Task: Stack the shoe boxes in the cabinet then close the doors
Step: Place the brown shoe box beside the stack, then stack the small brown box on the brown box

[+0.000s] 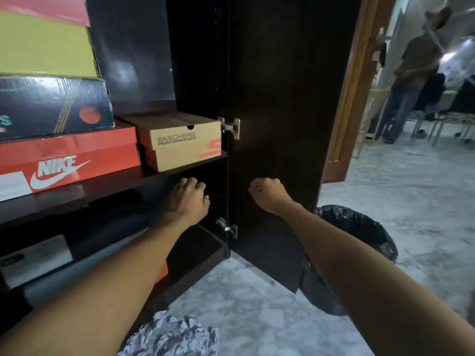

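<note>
1. Shoe boxes already sit in the cabinet (200, 80): the Skechers box (180, 140) beside the Nike box (69, 160)
2. Right door (277, 124) stands open, so closing remains
3. Left hand (191, 199) and right hand (268, 195) are curled, gripping nothing visible

The open cabinet door (277, 124) stands edge-out on the right, walling off that side. Behind its lower corner a bin with a black liner (359, 242) blocks the floor. On the middle shelf (128, 181) the tan Skechers box (180, 140) fills the right end beside the red Nike box (69, 160); above the Skechers box the space is open. Under the shelf, the right end is dark and free.
</note>
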